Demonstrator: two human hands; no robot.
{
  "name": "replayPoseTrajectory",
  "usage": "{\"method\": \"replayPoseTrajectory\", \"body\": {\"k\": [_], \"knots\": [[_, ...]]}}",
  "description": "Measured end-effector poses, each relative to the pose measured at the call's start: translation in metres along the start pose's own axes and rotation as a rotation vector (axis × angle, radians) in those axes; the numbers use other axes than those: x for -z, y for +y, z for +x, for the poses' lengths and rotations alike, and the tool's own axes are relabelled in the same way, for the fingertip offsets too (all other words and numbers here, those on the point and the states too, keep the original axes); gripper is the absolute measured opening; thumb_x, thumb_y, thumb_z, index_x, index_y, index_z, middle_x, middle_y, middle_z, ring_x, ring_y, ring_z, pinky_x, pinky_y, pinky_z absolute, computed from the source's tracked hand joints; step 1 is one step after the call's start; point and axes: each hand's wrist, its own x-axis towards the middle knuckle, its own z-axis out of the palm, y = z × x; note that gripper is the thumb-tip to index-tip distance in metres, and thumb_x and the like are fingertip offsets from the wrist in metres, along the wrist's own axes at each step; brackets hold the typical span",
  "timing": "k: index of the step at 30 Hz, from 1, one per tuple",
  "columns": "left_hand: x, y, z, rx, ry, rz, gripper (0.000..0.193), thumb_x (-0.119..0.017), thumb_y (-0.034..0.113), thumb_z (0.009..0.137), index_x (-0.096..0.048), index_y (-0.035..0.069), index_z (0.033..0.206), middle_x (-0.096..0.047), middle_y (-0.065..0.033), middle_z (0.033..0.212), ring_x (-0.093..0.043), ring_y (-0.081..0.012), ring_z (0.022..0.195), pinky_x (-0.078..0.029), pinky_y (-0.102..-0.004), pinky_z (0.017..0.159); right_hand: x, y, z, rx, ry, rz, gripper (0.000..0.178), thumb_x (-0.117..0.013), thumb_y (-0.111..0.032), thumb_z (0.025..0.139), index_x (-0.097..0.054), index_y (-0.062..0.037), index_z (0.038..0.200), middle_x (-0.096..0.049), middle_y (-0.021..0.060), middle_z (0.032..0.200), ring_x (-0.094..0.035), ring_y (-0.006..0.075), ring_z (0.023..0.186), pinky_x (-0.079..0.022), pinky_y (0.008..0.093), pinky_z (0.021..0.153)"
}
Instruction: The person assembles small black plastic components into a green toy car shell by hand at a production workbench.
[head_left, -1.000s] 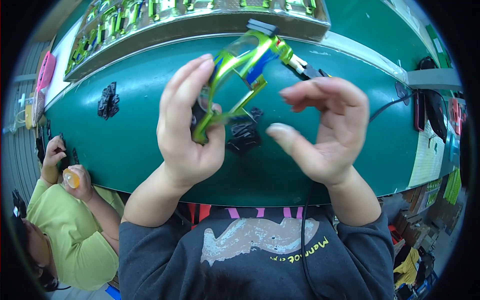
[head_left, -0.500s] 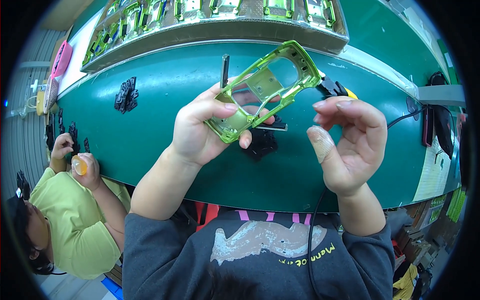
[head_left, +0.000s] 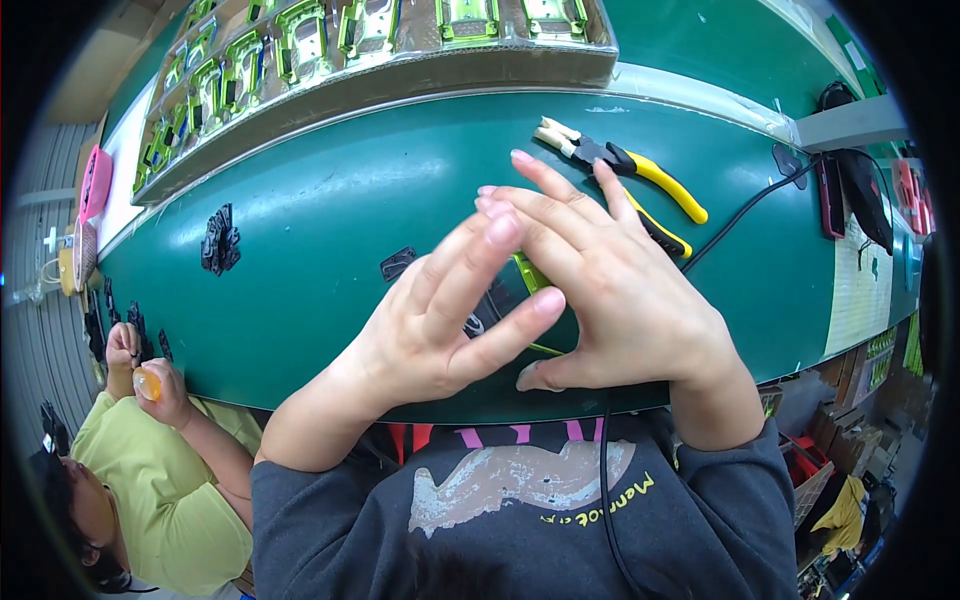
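My left hand (head_left: 440, 320) and my right hand (head_left: 620, 290) come together over the middle of the bench, fingertips overlapping or nearly touching. Both have stretched fingers, and the thumbs stand apart. Under and between them shows a bit of the bright green plastic frame (head_left: 530, 272); most of it is hidden, and neither hand visibly grips it. Dark parts around it are mostly covered too. Just beyond my right fingers lie pliers (head_left: 650, 180) with yellow and black handles and pale wrapped jaws. A small black plastic piece (head_left: 398, 263) sits beside my left fingers.
A cardboard tray (head_left: 400, 85) of green frames runs along the back. A pile of black pieces (head_left: 220, 240) lies on the green bench (head_left: 310, 300) at left. A cable (head_left: 735, 220) crosses the right side. At far left, a co-worker in a yellow-green shirt (head_left: 160, 470) holds something orange.
My left hand has lowered the green frame and opened. My right hand has moved left over it, fingers now spread. The pliers have come into full view as the view shifted.
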Motion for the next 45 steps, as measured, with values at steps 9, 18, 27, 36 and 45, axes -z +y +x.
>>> {"method": "replayPoseTrajectory", "body": {"k": [9, 18, 27, 36, 45], "knots": [[0.008, 0.01, 0.006, -0.08, -0.107, 0.004, 0.048, -0.062, 0.009, 0.083, -0.055, 0.009, 0.131, -0.043, -0.0274, 0.143, -0.05, -0.04, 0.127, -0.055, -0.0409, 0.086, 0.007, 0.005, -0.002, 0.049, -0.067, 0.121, 0.072, -0.085, -0.027, 0.059, -0.057, 0.001, 0.118, -0.052, 0.0158, 0.122, -0.049, 0.0345, 0.122, -0.032, 0.0593, 0.109], [0.027, 0.019, 0.015, 0.166, -0.192, 0.127, 0.059, -0.066, -0.008, 0.063, -0.058, -0.002, 0.12, -0.05, -0.0243, 0.133, -0.056, -0.0394, 0.119, -0.054, -0.0408, 0.09, 0.003, 0.009, -0.003, 0.105, 0.085, 0.147, 0.065, -0.088, -0.035, 0.06, -0.064, -0.0039, 0.112, -0.062, 0.0117, 0.104, -0.059, 0.0309, 0.107, -0.043, 0.0419, 0.096], [0.091, -0.05, 0.036, 0.747, 0.134, 0.108, 0.008, -0.063, 0.007, 0.089, -0.06, 0.0, 0.09, -0.062, -0.0119, 0.077, -0.062, -0.0211, 0.063, -0.048, -0.0337, 0.054, 0.018, 0.017, -0.004, -0.067, 0.487, 0.408, 0.087, -0.09, -0.034, 0.063, -0.049, -0.0028, 0.133, -0.059, 0.0172, 0.12, -0.058, 0.0329, 0.114, -0.045, 0.04, 0.098], [0.237, -0.375, 0.006, 1.36, 0.66, 0.215, 0.027, -0.061, 0.022, 0.095, -0.058, 0.0, 0.111, -0.067, -0.0109, 0.074, -0.063, -0.0158, 0.052, -0.047, -0.0286, 0.046, 0.007, 0.018, 0.001, -0.099, 0.475, 0.379, 0.065, -0.083, -0.021, 0.073, -0.054, -0.0006, 0.127, -0.059, 0.0172, 0.119, -0.061, 0.0296, 0.105, -0.05, 0.038, 0.091], [0.204, -0.389, 0.046, 1.525, -0.07, 0.918, 0.039, -0.064, 0.038, 0.088, -0.07, 0.009, 0.114, -0.066, -0.0152, 0.122, -0.063, -0.033, 0.114, -0.051, -0.0423, 0.095, 0.009, 0.034, 0.0, -0.23, 0.491, 0.381, 0.058, -0.081, -0.017, 0.074, -0.056, -0.0019, 0.124, -0.059, 0.0158, 0.117, -0.062, 0.0292, 0.103, -0.051, 0.0374, 0.089]]}}
